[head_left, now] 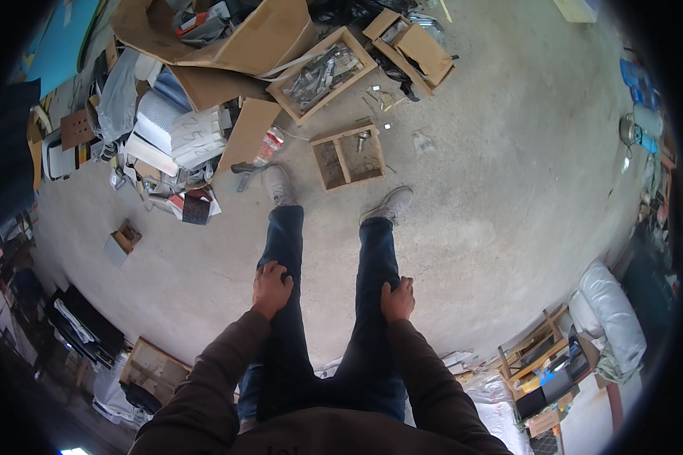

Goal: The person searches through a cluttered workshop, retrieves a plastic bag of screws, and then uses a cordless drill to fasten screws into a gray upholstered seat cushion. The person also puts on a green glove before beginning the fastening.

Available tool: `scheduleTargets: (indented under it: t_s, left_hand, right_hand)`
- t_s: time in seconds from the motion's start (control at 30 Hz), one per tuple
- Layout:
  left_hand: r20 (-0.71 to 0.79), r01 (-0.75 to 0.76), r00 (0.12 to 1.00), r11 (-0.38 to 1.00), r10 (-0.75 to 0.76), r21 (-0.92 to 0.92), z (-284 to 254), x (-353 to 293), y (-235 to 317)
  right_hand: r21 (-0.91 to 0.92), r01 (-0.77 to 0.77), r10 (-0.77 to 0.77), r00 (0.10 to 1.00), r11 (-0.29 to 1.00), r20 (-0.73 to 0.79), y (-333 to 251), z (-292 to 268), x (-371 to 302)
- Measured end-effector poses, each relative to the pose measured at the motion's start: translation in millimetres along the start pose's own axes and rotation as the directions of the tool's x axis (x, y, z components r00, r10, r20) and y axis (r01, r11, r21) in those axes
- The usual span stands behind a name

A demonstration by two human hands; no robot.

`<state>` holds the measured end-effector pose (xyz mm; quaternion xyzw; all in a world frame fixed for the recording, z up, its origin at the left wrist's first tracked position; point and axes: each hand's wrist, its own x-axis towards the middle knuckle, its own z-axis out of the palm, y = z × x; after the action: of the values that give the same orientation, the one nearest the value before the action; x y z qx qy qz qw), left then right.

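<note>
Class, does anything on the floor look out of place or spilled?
Yes. Small scraps lie loose on the grey floor near the divided wooden box, rather than inside it. Farther left, a large cardboard box gapes with its flaps splayed, beside a jumbled heap that looks dumped rather than sorted.

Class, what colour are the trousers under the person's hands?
The trousers are dark blue, seen best in the head view.
</note>
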<state>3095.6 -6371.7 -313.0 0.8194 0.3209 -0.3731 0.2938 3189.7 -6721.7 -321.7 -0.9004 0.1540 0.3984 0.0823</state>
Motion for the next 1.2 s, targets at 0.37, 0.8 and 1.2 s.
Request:
scheduleTargets:
  t_s: [0.37, 0.8, 1.2]
  left_hand:
    - [-0.026, -0.031, 0.999, 0.999, 0.031, 0.014, -2, 4, 4]
    - [-0.066, -0.028, 0.998, 0.997, 0.023, -0.072, -7, 0, 1]
    - [-0.117, -0.081, 0.991, 0.982, 0.061, -0.172, -14, 0, -20]
  right_hand:
    - [0.052, 0.027, -0.027, 1.000, 0.998, 0.000, 5, 0, 5]
    - [-0.017, 0.024, -0.023, 0.999, 1.000, 0.044, -2, 1, 6]
    - [-0.057, 0.023, -0.023, 1.000, 0.998, 0.013, -12, 2, 2]
